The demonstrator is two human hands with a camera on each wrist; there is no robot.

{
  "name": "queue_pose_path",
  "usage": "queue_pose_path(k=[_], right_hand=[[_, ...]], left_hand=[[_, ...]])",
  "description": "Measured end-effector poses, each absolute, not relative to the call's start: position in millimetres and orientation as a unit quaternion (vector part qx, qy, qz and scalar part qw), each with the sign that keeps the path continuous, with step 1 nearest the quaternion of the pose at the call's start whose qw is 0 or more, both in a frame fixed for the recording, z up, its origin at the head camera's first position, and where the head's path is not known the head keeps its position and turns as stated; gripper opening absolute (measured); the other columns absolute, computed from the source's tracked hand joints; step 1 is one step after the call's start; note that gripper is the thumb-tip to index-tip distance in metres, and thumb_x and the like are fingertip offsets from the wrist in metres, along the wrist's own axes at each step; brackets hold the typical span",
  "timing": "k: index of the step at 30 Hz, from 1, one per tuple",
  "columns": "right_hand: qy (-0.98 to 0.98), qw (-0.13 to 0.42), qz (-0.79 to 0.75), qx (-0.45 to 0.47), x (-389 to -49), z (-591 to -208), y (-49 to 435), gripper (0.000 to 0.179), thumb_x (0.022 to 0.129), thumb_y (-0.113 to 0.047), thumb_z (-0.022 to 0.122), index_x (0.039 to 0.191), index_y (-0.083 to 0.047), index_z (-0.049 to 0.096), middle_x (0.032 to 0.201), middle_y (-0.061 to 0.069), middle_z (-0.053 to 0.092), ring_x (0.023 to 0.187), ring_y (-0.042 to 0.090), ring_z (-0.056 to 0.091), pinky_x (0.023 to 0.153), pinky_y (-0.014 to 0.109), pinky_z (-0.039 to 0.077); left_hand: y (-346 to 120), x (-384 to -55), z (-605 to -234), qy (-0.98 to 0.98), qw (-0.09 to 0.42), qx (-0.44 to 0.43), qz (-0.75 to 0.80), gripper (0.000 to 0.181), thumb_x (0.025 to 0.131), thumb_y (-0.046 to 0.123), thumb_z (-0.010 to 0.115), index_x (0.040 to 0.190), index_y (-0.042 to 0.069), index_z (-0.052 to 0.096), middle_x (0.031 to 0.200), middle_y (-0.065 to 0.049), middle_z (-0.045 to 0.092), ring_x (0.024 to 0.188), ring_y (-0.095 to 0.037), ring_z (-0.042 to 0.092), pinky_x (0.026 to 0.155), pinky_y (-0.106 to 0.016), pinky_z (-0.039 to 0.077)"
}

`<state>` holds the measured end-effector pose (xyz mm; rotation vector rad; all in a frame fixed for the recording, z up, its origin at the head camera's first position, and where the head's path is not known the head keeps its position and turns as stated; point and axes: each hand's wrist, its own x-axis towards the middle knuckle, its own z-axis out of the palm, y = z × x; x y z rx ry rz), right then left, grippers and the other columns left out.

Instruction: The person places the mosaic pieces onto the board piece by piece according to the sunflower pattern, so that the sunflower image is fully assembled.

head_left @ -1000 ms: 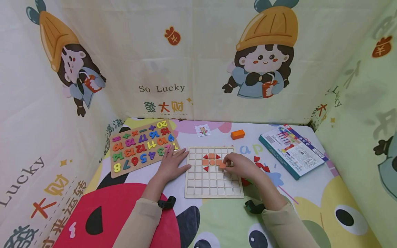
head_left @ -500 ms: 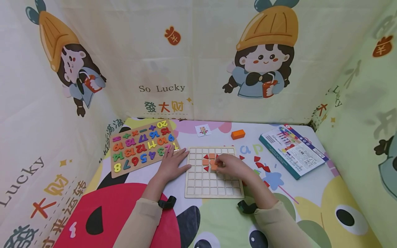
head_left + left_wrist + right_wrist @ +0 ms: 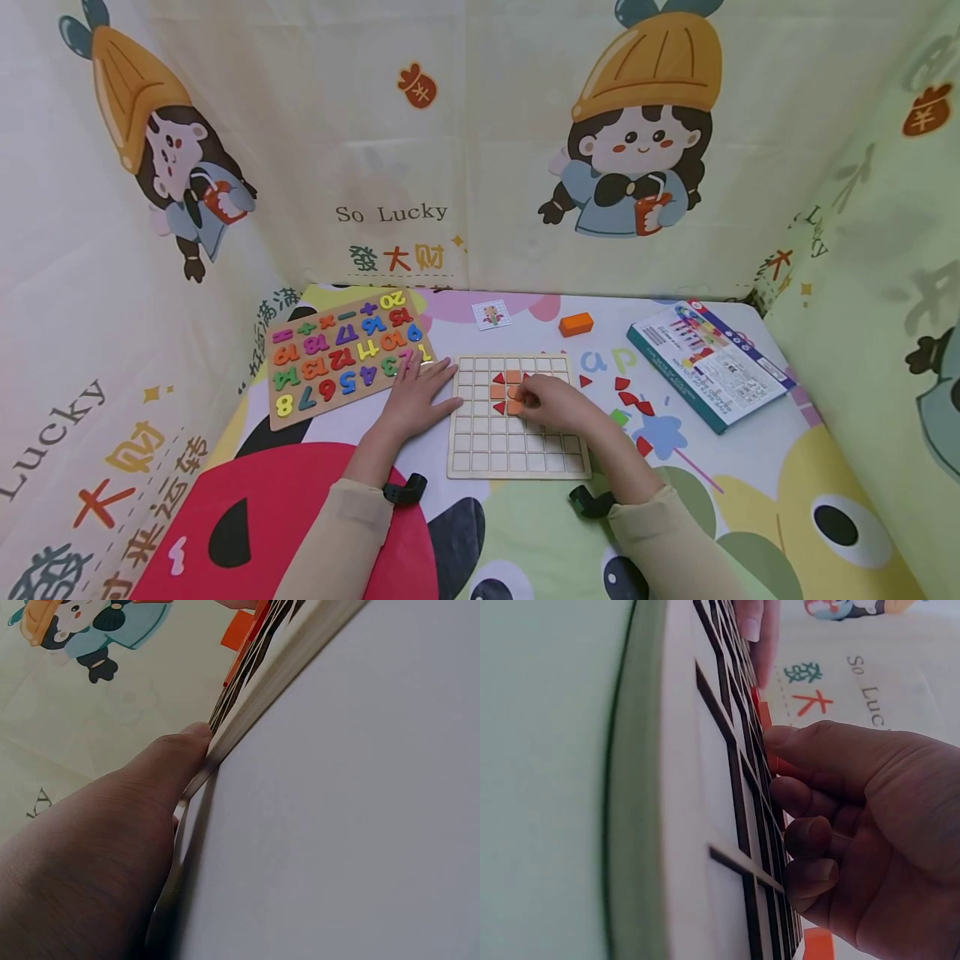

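Observation:
A pale wooden grid board (image 3: 459, 467) lies in front of me. In its upper part sit several small orange squares and red triangles around an orange circle. My right hand (image 3: 558, 404) is over the board, thumb and fingertips pinching an orange square tile (image 3: 513, 407) just below the circle. The right wrist view shows the thumb and curled fingers (image 3: 810, 840) close against the grid bars. My left hand (image 3: 412, 398) lies with fingers spread at the board's left side, its thumb (image 3: 184, 746) touching the board's edge. Its fingertips reach the number board (image 3: 300, 408).
Red pieces (image 3: 643, 408) and a green piece (image 3: 619, 417) are scattered right of the grid board. Behind it lie a small picture card (image 3: 491, 315) and an orange block (image 3: 576, 324). A flat box (image 3: 708, 367) lies at the right. Printed cloth walls surround the table.
My right hand has moved left across the grid with the orange square, bringing it below the orange circle. More loose pieces now show to its right. My left hand has stayed in place.

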<state>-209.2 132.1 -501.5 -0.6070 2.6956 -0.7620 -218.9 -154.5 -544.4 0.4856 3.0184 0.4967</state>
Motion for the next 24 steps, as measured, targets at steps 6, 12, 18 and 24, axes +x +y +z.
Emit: queue_pose_path(k=[6,12,18,24], right_hand=[[0.931,0.137,-0.266,-0.209,-209,-502,132,0.010,0.089,-0.022,0.072,0.094,-0.021,0.064,0.081,-0.006,0.057,0.079,0.014,0.053,0.072,0.028,0.046],[0.933,0.128,-0.262,-0.210,-209,-503,132,0.011,0.089,-0.023,0.073,0.095,-0.021,0.063,0.081,-0.007,0.057,0.079,0.013,0.052,0.072,0.028,0.046],[0.933,0.125,-0.260,-0.214,-208,-503,133,0.012,0.089,-0.024,0.073,0.096,-0.022,0.064,0.081,-0.008,0.058,0.079,0.012,0.053,0.073,0.027,0.047],[0.932,0.125,-0.280,-0.194,-208,-497,143,0.013,0.090,-0.023,0.072,0.103,-0.021,0.067,0.084,-0.007,0.059,0.083,0.014,0.054,0.074,0.029,0.048]], left_hand=[[-155,-220,-547,0.975,0.023,0.157,0.156,0.074,0.089,0.072,0.049,0.153,0.036,0.037,0.162,0.010,0.031,0.155,-0.034,-0.005,0.124,-0.055,-0.008],[-155,-221,-548,0.973,0.018,0.159,0.165,0.074,0.089,0.071,0.051,0.152,0.035,0.038,0.162,0.010,0.032,0.155,-0.035,-0.003,0.124,-0.055,-0.007],[-154,-220,-546,0.973,0.018,0.159,0.167,0.074,0.089,0.070,0.052,0.152,0.034,0.039,0.161,0.008,0.033,0.155,-0.036,-0.003,0.124,-0.056,-0.007],[-154,-219,-545,0.972,0.016,0.160,0.168,0.073,0.089,0.069,0.053,0.152,0.034,0.039,0.161,0.008,0.033,0.155,-0.036,-0.002,0.124,-0.057,-0.006]])
